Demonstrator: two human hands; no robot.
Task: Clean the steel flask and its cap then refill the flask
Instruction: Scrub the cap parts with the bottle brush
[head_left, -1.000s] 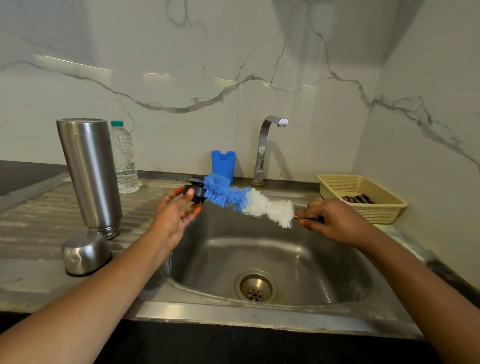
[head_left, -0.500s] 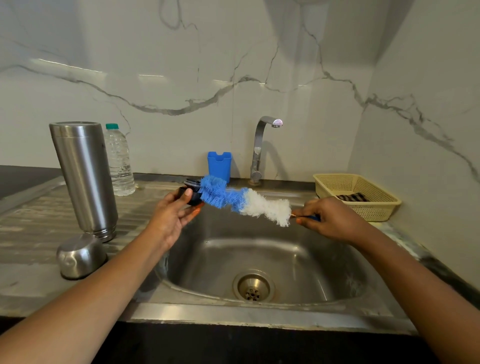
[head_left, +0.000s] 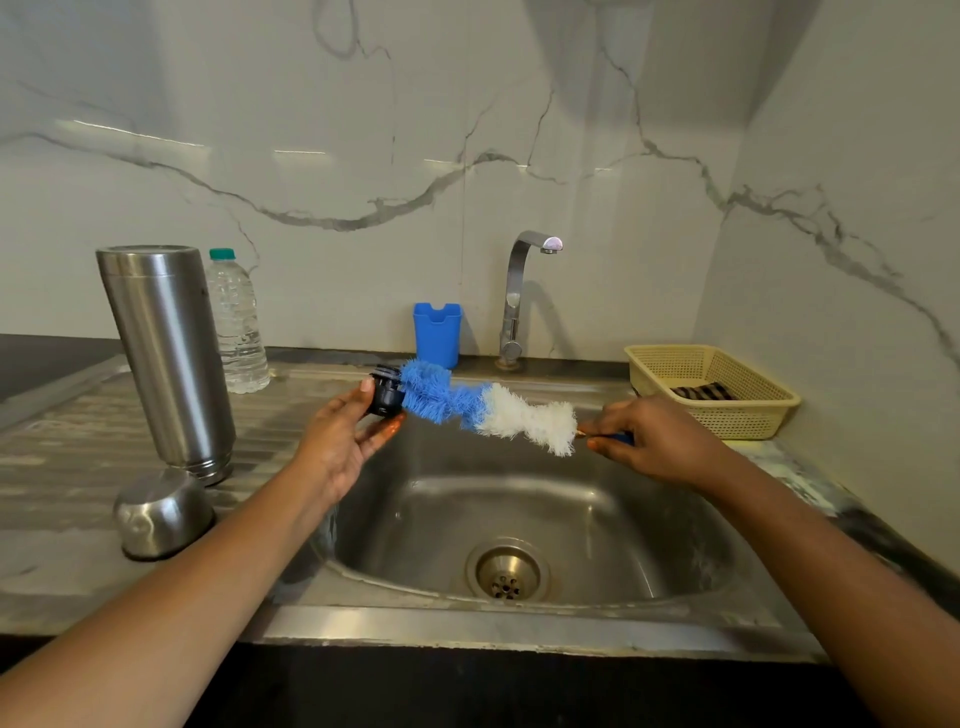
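The steel flask (head_left: 166, 358) stands upside down on the drainboard at the left, and its steel cup lid (head_left: 162, 514) lies inverted in front of it. My left hand (head_left: 340, 441) holds the small black stopper cap (head_left: 385, 397) over the sink's left rim. My right hand (head_left: 657, 441) grips the handle of a blue-and-white bottle brush (head_left: 483, 408). The brush's blue tip presses against the cap. A plastic water bottle (head_left: 236, 322) stands just behind the flask.
The steel sink (head_left: 519, 519) lies below both hands, its drain (head_left: 506, 571) near the middle. The tap (head_left: 522, 296) is at the back with no water running, next to a blue holder (head_left: 437, 332). A yellow basket (head_left: 717, 389) sits at the right.
The hands, cap and brush have kept almost the same pose, with the brush tip shifting slightly against the cap. The view has drifted a little.
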